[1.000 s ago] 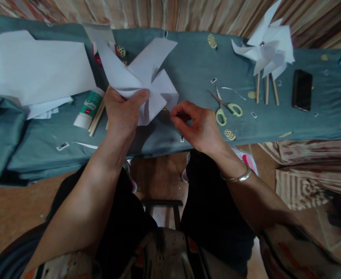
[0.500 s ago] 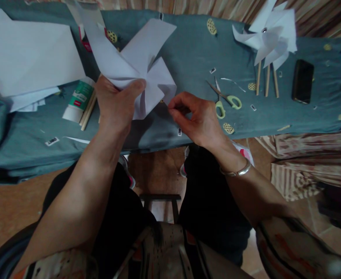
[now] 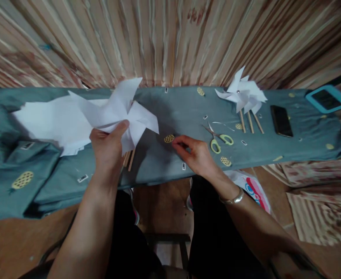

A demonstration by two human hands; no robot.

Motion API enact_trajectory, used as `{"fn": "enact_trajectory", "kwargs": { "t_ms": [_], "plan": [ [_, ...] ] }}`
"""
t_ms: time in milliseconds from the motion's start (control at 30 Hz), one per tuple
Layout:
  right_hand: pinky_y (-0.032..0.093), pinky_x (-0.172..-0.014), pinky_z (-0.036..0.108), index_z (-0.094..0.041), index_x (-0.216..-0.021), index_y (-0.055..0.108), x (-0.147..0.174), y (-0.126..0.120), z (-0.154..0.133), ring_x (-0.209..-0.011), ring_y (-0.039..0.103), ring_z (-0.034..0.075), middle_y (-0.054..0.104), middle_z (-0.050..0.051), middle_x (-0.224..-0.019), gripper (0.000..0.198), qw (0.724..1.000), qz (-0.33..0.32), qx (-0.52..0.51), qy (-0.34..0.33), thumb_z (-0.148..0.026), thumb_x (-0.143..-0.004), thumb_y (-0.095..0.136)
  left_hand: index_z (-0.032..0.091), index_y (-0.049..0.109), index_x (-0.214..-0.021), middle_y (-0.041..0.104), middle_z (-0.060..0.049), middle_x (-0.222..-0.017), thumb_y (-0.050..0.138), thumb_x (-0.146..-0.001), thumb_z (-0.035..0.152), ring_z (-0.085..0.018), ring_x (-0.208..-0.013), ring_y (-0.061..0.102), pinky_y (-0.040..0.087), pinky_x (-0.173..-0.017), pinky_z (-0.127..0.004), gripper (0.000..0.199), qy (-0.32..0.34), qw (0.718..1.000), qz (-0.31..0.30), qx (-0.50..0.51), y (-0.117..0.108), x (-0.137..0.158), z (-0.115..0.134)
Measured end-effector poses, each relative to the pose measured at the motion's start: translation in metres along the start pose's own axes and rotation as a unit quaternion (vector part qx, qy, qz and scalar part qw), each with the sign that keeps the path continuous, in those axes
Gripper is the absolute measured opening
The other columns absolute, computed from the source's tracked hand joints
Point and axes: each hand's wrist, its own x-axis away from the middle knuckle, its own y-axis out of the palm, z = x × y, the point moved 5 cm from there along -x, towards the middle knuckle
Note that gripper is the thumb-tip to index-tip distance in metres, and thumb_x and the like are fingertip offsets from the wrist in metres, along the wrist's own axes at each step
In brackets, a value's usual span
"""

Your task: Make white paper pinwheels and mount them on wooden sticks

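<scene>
My left hand (image 3: 108, 149) grips a white paper pinwheel (image 3: 135, 120), its thumb pressed near the centre where the folded blades meet. Several blades fan out above and to the right of the thumb. My right hand (image 3: 195, 155) is just right of the pinwheel, apart from it, with thumb and forefinger pinched together. Whatever may be between those fingertips is too small to make out. Nearest to that hand lie scissors (image 3: 216, 141) with yellow-green handles, their blades parted. Wooden sticks (image 3: 131, 159) show partly beneath the pinwheel.
White paper sheets (image 3: 51, 120) lie at the left on the green cloth (image 3: 182, 110). Pinwheels on sticks (image 3: 247, 95), a dark phone (image 3: 281, 121) and a blue-framed device (image 3: 327, 99) are at the right. A striped curtain (image 3: 158, 42) hangs behind.
My left hand has carried the pinwheel left, over the paper sheets, away from my right hand. The glue stick has gone out of sight there. My view has tilted up, showing more curtain.
</scene>
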Motion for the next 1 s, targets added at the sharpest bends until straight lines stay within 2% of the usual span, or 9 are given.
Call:
{"fn": "enact_trajectory", "kwargs": {
  "t_ms": [133,267,600,700,767,833,1000],
  "plan": [
    [0.052,-0.083,0.029,-0.020,-0.096,0.070,-0.005,0.004,-0.001,-0.091,0.070,0.017,0.076,0.004,-0.097,0.017,1.000,0.017,0.010,-0.010,-0.021,-0.091,0.054,0.010,0.067,-0.070,0.075,-0.006,-0.080,0.079,-0.058,0.012,-0.020,-0.080,0.071,0.054,-0.092,-0.043,0.016,0.012,1.000,0.024,0.006,-0.017,-0.007,0.015],
    [0.052,-0.084,0.030,-0.021,-0.095,0.071,-0.015,0.011,0.001,-0.090,0.070,0.018,0.076,0.004,-0.095,0.017,0.999,0.027,0.014,-0.012,-0.021,-0.090,0.055,0.010,0.069,-0.069,0.076,-0.006,-0.082,0.077,-0.062,0.012,-0.021,-0.084,0.072,0.053,-0.095,-0.043,0.011,0.025,0.999,0.035,0.002,-0.032,-0.012,0.025],
    [0.053,-0.080,0.030,-0.021,-0.097,0.071,-0.065,0.054,0.011,-0.082,0.069,0.017,0.075,0.003,-0.093,0.021,0.998,0.051,0.012,0.024,-0.020,-0.088,0.052,0.012,0.072,-0.075,0.077,-0.006,-0.093,0.077,-0.056,0.012,-0.022,-0.086,0.072,0.056,-0.092,-0.040,0.020,0.040,0.996,0.078,0.009,-0.062,-0.023,0.038],
    [0.051,-0.094,0.035,-0.020,-0.105,0.070,-0.084,0.067,0.000,-0.102,0.067,0.020,0.073,0.006,-0.108,0.026,0.998,0.035,0.051,-0.026,-0.016,-0.088,0.051,0.012,0.072,-0.074,0.077,-0.007,-0.093,0.077,-0.054,0.012,-0.022,-0.087,0.072,0.055,-0.093,-0.040,0.020,0.045,0.995,0.088,0.014,-0.069,-0.025,0.040],
    [0.042,-0.108,0.039,-0.018,-0.118,0.066,-0.101,0.076,-0.013,-0.123,0.057,0.022,0.065,0.011,-0.128,0.034,0.992,0.020,0.104,-0.075,-0.013,-0.087,0.051,0.012,0.071,-0.073,0.077,-0.007,-0.093,0.077,-0.054,0.013,-0.022,-0.086,0.072,0.056,-0.092,-0.040,0.020,0.038,0.995,0.095,0.013,-0.072,-0.025,0.041],
    [0.035,-0.114,0.041,-0.015,-0.124,0.063,-0.120,0.086,-0.026,-0.134,0.047,0.024,0.053,0.015,-0.141,0.040,0.980,0.001,0.170,-0.104,-0.010,-0.088,0.047,0.013,0.072,-0.075,0.077,-0.007,-0.092,0.077,-0.054,0.014,-0.023,-0.085,0.072,0.057,-0.090,-0.040,0.022,0.028,0.994,0.102,0.013,-0.075,-0.025,0.044],
    [0.037,-0.111,0.048,-0.009,-0.104,0.072,-0.167,0.107,-0.045,-0.139,0.037,0.032,0.047,0.021,-0.143,0.030,0.952,-0.059,0.273,-0.126,-0.010,-0.089,0.046,0.014,0.073,-0.084,0.077,-0.005,-0.089,0.077,-0.053,0.014,-0.022,-0.083,0.072,0.059,-0.084,-0.038,0.031,0.016,0.992,0.122,0.022,-0.084,-0.026,0.049]
  ]
}}
